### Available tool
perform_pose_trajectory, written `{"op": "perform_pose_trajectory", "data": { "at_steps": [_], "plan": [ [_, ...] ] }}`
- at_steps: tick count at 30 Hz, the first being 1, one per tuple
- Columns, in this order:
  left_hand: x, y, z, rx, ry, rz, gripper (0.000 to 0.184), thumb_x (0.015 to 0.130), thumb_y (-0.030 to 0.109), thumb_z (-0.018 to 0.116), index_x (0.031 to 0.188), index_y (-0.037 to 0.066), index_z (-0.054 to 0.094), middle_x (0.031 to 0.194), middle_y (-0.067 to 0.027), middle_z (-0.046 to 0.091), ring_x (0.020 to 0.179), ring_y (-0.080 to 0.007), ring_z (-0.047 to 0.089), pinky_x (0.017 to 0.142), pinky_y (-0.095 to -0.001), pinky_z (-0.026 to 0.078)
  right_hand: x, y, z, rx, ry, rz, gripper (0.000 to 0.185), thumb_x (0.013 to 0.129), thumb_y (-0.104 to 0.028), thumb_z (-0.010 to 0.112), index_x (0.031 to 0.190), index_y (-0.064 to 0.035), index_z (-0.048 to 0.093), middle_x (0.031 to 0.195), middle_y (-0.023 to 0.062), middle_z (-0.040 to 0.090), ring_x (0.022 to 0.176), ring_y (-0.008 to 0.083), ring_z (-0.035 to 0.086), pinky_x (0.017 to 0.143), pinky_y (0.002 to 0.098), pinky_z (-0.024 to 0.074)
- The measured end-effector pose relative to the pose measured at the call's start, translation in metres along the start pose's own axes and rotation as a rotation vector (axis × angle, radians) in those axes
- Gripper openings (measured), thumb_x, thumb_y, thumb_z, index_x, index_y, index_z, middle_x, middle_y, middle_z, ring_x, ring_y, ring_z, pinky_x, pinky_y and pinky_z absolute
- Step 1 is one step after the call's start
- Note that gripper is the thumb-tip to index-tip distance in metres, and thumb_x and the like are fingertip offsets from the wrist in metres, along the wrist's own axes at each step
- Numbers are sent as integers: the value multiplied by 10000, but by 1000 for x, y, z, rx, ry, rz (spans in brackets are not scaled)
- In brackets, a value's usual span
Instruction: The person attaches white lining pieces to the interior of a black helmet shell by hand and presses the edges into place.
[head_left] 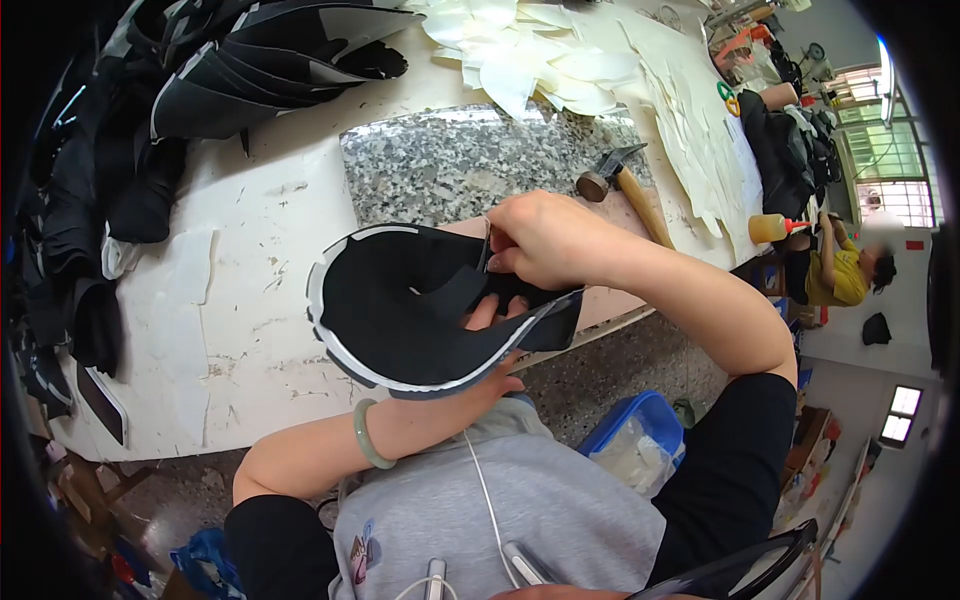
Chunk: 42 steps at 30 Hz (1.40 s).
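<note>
The right hand (545, 240) pinches the rim of a curved black piece (385, 295) between its fingers, while the left hand (490, 382) grips its near side, above the table (262, 340)'s front edge.

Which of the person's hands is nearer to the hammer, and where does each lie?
Right. The right hand, at the edge of the black piece, lies left of the hammer; the left hand, on the piece's near side, is farther off, lower in the picture.

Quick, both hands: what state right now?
Left hand: holding the black curved piece, partly hidden by it.
Right hand: closed, pinching at the same piece's edge.
</note>
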<state>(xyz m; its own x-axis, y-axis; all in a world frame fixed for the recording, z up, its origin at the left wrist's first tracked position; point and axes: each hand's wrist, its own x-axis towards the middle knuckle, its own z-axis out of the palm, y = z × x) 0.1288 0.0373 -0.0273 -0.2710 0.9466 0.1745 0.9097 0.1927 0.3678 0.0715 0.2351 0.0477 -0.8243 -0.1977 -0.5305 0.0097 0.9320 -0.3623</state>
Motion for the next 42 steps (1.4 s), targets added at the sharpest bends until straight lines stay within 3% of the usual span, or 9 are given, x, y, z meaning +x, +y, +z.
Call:
{"op": "perform_pose_trajectory", "data": {
  "at_steps": [9, 14, 17, 21, 23, 26, 33, 38, 42],
  "plan": [
    [1, -7, 11, -219, 340, 7, 493, 757, 198, 685, 1207, 35, 568, 1199, -130, 538, 1199, -322, 472, 1002, -498, 380, -9, 0, -9, 11, -20, -16, 179, 794, -136, 661, 905, -12, 595, 829, 189, 657, 850, 376, 638, 753, 436, 494],
    [5, -25, -42, -327, 527, 41, 203, 729, 179, 722, 819, 37, 608, 873, -51, 587, 830, -216, 563, 759, -344, 445, -33, -1, -19, 167, 94, -112, 304, 819, -178, 674, 1079, -43, 592, 969, 169, 661, 904, 321, 651, 798, 383, 508],
    [-1, -53, -59, -1003, 517, -355, 215, 852, 205, 664, 967, 24, 645, 969, -52, 611, 892, -166, 565, 807, -309, 446, -31, 94, 91, 819, 657, -92, 226, 888, -202, 633, 1029, -59, 530, 998, 78, 638, 889, 207, 624, 773, 313, 512],
    [27, -57, -55, -1435, 384, -274, 374, 1019, 236, 462, 1309, 12, 537, 1190, -57, 594, 1032, -132, 545, 914, -268, 429, -63, 26, 24, 1204, 236, -319, 355, 866, -188, 679, 1141, -51, 501, 1104, 64, 592, 1003, 140, 579, 818, 263, 489],
    [33, -45, -48, -1453, 315, -165, 425, 1003, 258, 493, 1343, 3, 494, 1280, -76, 563, 1141, -141, 521, 949, -303, 431, -76, -9, 5, 1298, 187, -119, 317, 864, -137, 682, 1091, -68, 471, 1018, 49, 583, 930, 99, 573, 797, 236, 483],
    [31, -32, -53, -1556, 348, -200, 397, 987, 239, 534, 1296, -10, 519, 1196, -80, 601, 1071, -141, 560, 940, -302, 446, -56, 7, 36, 1269, 430, -360, 283, 853, -76, 685, 986, -73, 435, 937, 49, 597, 829, 105, 585, 742, 218, 489],
    [25, -29, -58, -2098, 173, -284, 301, 936, 198, 627, 1151, -8, 580, 1048, -63, 635, 964, -129, 603, 897, -264, 471, -84, -3, 23, 1660, 65, -405, 380, 862, -154, 691, 1092, -83, 398, 966, 26, 588, 842, 67, 593, 719, 191, 493],
    [24, -46, -47, -2135, 192, -247, 327, 959, 238, 585, 1173, -8, 558, 1121, -85, 629, 1049, -160, 595, 931, -299, 473, -98, 1, 18, 1633, 23, -415, 392, 852, -168, 680, 1132, -71, 423, 991, 47, 596, 871, 106, 596, 739, 224, 493],
    [36, -44, -43, -1500, 342, -394, 536, 932, 225, 631, 1368, -21, 439, 1289, -131, 547, 1210, -191, 500, 979, -343, 454, -111, 2, 14, 1568, 27, -353, 409, 844, -179, 670, 1163, -62, 443, 1010, 65, 602, 894, 138, 599, 756, 250, 493]
  ]
}}
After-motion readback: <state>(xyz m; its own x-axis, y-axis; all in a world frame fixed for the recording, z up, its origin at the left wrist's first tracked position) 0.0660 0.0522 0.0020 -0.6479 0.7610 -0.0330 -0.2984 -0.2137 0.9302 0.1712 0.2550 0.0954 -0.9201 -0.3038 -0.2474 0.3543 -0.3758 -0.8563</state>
